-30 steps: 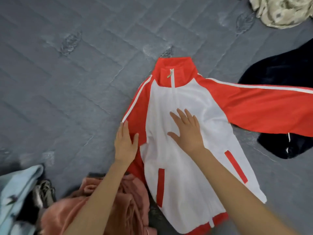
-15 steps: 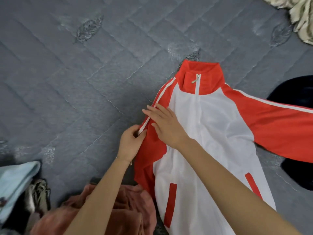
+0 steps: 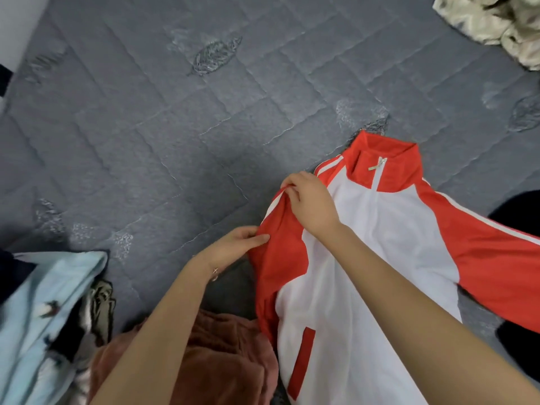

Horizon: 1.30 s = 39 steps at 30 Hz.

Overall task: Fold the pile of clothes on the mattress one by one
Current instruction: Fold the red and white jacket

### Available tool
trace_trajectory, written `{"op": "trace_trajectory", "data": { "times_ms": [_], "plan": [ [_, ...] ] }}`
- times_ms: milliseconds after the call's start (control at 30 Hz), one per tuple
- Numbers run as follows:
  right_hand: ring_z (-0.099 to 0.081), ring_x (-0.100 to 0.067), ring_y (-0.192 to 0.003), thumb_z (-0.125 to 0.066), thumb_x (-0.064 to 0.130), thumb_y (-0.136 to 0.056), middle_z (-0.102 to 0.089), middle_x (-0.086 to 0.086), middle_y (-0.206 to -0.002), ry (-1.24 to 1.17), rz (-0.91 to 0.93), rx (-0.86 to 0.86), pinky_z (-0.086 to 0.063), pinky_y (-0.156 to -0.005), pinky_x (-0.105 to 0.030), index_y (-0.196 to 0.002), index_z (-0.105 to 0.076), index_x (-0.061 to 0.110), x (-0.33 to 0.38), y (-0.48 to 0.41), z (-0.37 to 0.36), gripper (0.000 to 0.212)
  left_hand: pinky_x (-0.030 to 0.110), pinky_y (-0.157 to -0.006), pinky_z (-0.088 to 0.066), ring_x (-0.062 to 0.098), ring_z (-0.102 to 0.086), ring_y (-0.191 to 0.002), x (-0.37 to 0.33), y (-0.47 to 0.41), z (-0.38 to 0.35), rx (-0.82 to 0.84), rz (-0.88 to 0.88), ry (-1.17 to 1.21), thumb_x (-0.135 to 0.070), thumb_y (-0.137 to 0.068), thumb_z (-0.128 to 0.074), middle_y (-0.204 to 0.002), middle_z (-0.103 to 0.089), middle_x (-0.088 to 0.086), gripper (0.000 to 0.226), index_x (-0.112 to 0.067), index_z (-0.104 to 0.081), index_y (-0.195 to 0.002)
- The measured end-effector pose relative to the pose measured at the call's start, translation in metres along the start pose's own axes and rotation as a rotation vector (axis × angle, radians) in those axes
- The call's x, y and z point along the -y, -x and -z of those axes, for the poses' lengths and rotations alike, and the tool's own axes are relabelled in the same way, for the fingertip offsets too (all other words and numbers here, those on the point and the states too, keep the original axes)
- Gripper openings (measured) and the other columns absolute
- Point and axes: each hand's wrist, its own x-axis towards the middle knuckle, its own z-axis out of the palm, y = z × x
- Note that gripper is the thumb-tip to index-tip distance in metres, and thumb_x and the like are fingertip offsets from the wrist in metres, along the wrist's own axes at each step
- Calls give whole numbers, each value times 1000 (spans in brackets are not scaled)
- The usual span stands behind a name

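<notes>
Both hands pinching red sleeve edge of jacket on mattress.

Red/white jacket (image 3: 380, 258) lies front-up, zipped, on grey quilted mattress (image 3: 175, 127). Left hand (image 3: 236, 244) pinches folded sleeve edge lower down; right hand (image 3: 309, 203) pinches it nr shoulder. Other sleeve stretches right. Pink garment (image 3: 222, 361) and light-blue garment (image 3: 38, 317) lie nr person; beige cloth (image 3: 496, 21) far right.

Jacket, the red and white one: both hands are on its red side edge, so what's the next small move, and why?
Probably carry that red edge over onto the white front, toward the zip. The left hand and right hand both pinch the red side of the jacket, which lies front up on the mattress, with nothing folded over the front yet.
</notes>
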Motion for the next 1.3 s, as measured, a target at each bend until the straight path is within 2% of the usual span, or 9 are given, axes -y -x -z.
{"op": "trace_trajectory", "data": {
  "times_ms": [100,367,533,633,733,900,1000,1200,1300],
  "plan": [
    [-59,-35,-86,-50,-3,-86,-68,-13,-89,52,-92,-96,-44,-81,-42,-87,-69,4,2,-2,-7,20,27,-97,-48,12,-64,-103,21,9,15,-39,-41,-162,-23,-97,-55,-111,-69,3,21,-11,-63,-113],
    [-49,-15,-121,-44,18,-71,-62,5,-123,-46,143,218,-3,-116,-37,-126,-60,22,47,-3,-22,58,20,-69,-44,3,-56,-73,10,18,34,-294,-355,-229,-16,-93,-63,-74,-62,-11,11,-17,-65,-82],
    [-56,-17,-110,-64,22,-87,-67,2,-105,26,264,362,-16,-114,-43,-105,-70,19,53,-15,-29,19,15,-65,-45,3,-57,-70,-3,30,52,-312,-360,-218,-12,-89,-66,-74,-65,-3,8,-6,-68,-85],
    [-58,-19,-85,-64,17,-89,-67,-4,-87,-125,224,280,-39,-91,-32,-87,-68,10,59,-20,-32,9,15,-64,-48,4,-62,-71,-5,38,69,-328,-267,-150,-18,-87,-69,-77,-69,-3,9,-9,-70,-87],
    [-51,-12,-82,-62,9,-90,-63,-2,-84,-231,109,171,-35,-76,-21,-86,-66,5,68,-27,-30,7,19,-72,-51,1,-68,-77,8,45,86,-226,-70,-219,-22,-84,-72,-80,-73,-9,6,-18,-71,-88],
    [-58,-24,-91,-60,9,-87,-66,-6,-91,-58,13,121,-39,-84,-30,-87,-67,9,67,-40,-33,7,12,-62,-40,13,-58,-74,30,61,111,-557,-100,-540,-28,-83,-74,-77,-61,-6,23,-9,-61,-88],
    [-60,-30,-101,-59,5,-80,-68,-8,-102,34,64,158,-40,-92,-37,-101,-68,10,82,-36,-44,23,27,-65,-40,14,-50,-68,22,76,115,-764,-197,-306,-36,-88,-68,-74,-53,5,42,1,-49,-82],
    [-44,-24,-131,-67,22,-83,-57,-4,-134,-115,255,378,-23,-113,-37,-134,-54,16,135,-25,-75,53,28,-59,-34,6,-47,-65,2,95,121,-796,-199,-503,-39,-93,-57,-69,-49,-5,30,-22,-39,-76],
    [-54,-15,-117,-68,27,-85,-63,4,-124,-171,242,473,-30,-110,-40,-123,-61,20,153,-24,-88,39,30,-61,-35,11,-49,-66,-1,102,125,-769,-228,-602,-33,-92,-57,-69,-52,-3,23,-19,-44,-79]
  ]
}}
